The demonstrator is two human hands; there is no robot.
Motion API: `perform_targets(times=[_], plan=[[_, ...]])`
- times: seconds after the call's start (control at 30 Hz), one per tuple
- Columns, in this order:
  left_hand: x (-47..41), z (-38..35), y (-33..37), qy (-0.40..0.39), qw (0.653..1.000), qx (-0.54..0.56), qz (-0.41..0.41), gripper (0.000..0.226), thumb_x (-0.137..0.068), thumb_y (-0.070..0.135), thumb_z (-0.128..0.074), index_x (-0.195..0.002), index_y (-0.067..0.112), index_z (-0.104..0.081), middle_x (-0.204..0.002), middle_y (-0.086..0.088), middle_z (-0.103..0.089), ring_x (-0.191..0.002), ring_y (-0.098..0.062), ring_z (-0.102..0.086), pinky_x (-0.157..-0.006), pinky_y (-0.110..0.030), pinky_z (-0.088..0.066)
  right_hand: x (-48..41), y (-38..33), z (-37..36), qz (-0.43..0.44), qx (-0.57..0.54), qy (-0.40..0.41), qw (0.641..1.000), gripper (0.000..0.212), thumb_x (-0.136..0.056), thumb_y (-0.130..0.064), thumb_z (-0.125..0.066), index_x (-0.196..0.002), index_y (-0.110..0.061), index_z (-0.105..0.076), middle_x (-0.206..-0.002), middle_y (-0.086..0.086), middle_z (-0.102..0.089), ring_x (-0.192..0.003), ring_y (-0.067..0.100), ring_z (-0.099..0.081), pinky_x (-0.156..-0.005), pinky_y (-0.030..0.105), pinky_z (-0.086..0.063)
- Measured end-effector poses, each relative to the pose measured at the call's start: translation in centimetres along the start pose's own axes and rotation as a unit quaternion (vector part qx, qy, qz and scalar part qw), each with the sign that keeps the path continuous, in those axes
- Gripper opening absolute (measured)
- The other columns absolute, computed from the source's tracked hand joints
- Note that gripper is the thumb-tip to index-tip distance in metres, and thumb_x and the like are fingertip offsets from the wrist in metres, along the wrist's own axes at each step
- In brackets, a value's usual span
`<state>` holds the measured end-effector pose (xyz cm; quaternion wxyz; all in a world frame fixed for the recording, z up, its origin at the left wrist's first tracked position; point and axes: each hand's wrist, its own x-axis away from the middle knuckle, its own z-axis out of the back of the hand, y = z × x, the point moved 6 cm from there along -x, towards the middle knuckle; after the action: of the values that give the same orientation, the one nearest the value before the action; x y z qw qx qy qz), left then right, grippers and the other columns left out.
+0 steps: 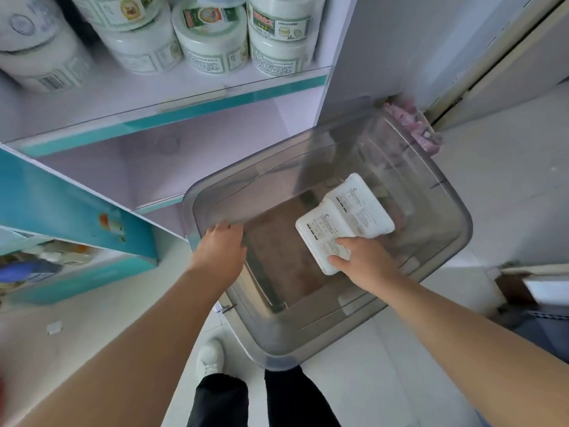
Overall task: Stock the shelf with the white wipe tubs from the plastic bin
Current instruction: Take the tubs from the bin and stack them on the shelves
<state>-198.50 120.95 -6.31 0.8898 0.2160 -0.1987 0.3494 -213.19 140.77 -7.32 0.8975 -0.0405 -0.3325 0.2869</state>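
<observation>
reaching into the plastic bin [437,251], the right hand [366,260] closes its fingers on 1 of 2 white tubs [326,238] there; the left hand [221,245] grips the rim. next: lift it to the shelf [172,97].

right hand [366,260] on tub [326,241], left hand [220,251] gripping bin [446,241]

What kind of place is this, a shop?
Probably a shop or stockroom. Round white labelled tubs sit in rows on a pale shelf with a teal edge strip, and the right hand reaches for flat white packs in a clear grey plastic bin.
</observation>
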Motion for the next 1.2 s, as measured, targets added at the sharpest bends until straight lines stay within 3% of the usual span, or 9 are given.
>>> perform_targets(times=[0.17, 0.4, 0.57, 0.7, 0.83, 0.9, 1.0, 1.1, 1.2], plan=[[-0.7, 1.3, -2.0, 0.002, 1.0, -0.014, 0.022, 0.03, -0.096, 0.021, -0.048, -0.123, 0.006, -0.051, -0.118, -0.015, -0.056, -0.105, -0.028, -0.053, -0.091, -0.04, -0.049, -0.7, -0.4, -1.3, -0.011, -0.046, -0.018, 0.999, 0.052, -0.091, -0.042, -0.055, -0.136, -0.016, -0.049, -0.136, 0.005, -0.054, -0.121, 0.024, -0.052, -0.098, 0.038, -0.045], [-2.7, 2.8, -2.4, 0.009, 0.999, -0.029, 0.028, 0.021, -0.097, 0.023, -0.048, -0.114, 0.011, -0.053, -0.096, -0.005, -0.051, -0.083, -0.017, -0.047, -0.076, -0.029, -0.045, -2.0, -0.5, -1.6, -0.054, -0.101, -0.013, 0.993, 0.057, -0.09, -0.041, -0.057, -0.14, -0.016, -0.044, -0.138, 0.005, -0.052, -0.123, 0.022, -0.05, -0.099, 0.037, -0.045], [-6.0, -0.3, 0.2, -0.056, 0.993, -0.102, -0.008, 0.031, -0.095, 0.03, -0.047, -0.12, 0.011, -0.05, -0.113, -0.011, -0.055, -0.103, -0.028, -0.052, -0.096, -0.046, -0.042, -3.5, 0.7, -2.9, -0.119, -0.12, -0.008, 0.985, 0.06, -0.089, -0.044, -0.057, -0.138, -0.013, -0.044, -0.133, 0.006, -0.054, -0.118, 0.022, -0.053, -0.093, 0.035, -0.047], [-9.1, -4.1, 3.3, -0.093, 0.99, -0.094, -0.056, 0.035, -0.094, 0.034, -0.05, -0.124, 0.017, -0.051, -0.119, -0.01, -0.056, -0.111, -0.031, -0.053, -0.098, -0.048, -0.043, -5.0, 2.2, -4.7, -0.188, -0.147, -0.008, 0.971, 0.047, -0.087, -0.043, -0.06, -0.12, -0.011, -0.053, -0.117, 0.006, -0.06, -0.098, 0.02, -0.056, -0.073, 0.028, -0.044], [-12.7, -7.3, 6.0, -0.125, 0.984, -0.04, -0.12, 0.056, -0.093, 0.042, -0.053, -0.141, 0.017, -0.038, -0.141, -0.008, -0.047, -0.127, -0.029, -0.048, -0.102, -0.042, -0.042, -6.1, 3.8, -7.0, -0.268, -0.228, -0.015, 0.936, 0.056, -0.085, -0.036, -0.066, -0.127, -0.004, -0.048, -0.125, 0.008, -0.052, -0.111, 0.025, -0.055, -0.082, 0.026, -0.044], [-14.3, -8.6, 7.5, -0.164, 0.975, 0.002, -0.15, 0.065, -0.094, 0.04, -0.053, -0.147, 0.015, -0.027, -0.149, -0.006, -0.04, -0.133, -0.027, -0.042, -0.107, -0.038, -0.036, -6.9, 4.6, -8.4, -0.298, -0.294, -0.022, 0.908, 0.051, -0.083, -0.032, -0.069, -0.123, -0.005, -0.052, -0.12, 0.007, -0.057, -0.104, 0.024, -0.058, -0.084, 0.03, -0.049], [-15.7, -9.8, 9.1, -0.205, 0.964, 0.041, -0.165, 0.06, -0.096, 0.036, -0.051, -0.146, 0.014, -0.028, -0.143, -0.007, -0.047, -0.125, -0.025, -0.05, -0.098, -0.033, -0.04, -7.9, 5.6, -10.2, -0.321, -0.369, -0.015, 0.872, 0.047, -0.079, -0.028, -0.072, -0.119, -0.008, -0.059, -0.115, 0.006, -0.063, -0.101, 0.023, -0.061, -0.086, 0.036, -0.053], [-16.2, -10.8, 9.0, -0.22, 0.96, 0.091, -0.145, 0.052, -0.093, 0.04, -0.054, -0.138, 0.017, -0.04, -0.128, -0.004, -0.059, -0.108, -0.022, -0.059, -0.087, -0.032, -0.048, -7.8, 6.1, -10.4, -0.344, -0.452, 0.017, 0.823, 0.044, -0.074, -0.024, -0.077, -0.113, -0.008, -0.061, -0.11, 0.009, -0.067, -0.098, 0.026, -0.065, -0.086, 0.043, -0.055], [-15.3, -10.2, 7.5, -0.215, 0.959, 0.15, -0.108, 0.059, -0.088, 0.046, -0.061, -0.137, 0.019, -0.042, -0.13, 0.0, -0.059, -0.109, -0.022, -0.06, -0.092, -0.039, -0.051, -6.9, 5.8, -9.1, -0.35, -0.512, 0.059, 0.782, 0.044, -0.071, -0.017, -0.08, -0.108, -0.008, -0.059, -0.104, 0.01, -0.067, -0.095, 0.028, -0.067, -0.08, 0.047, -0.057]])
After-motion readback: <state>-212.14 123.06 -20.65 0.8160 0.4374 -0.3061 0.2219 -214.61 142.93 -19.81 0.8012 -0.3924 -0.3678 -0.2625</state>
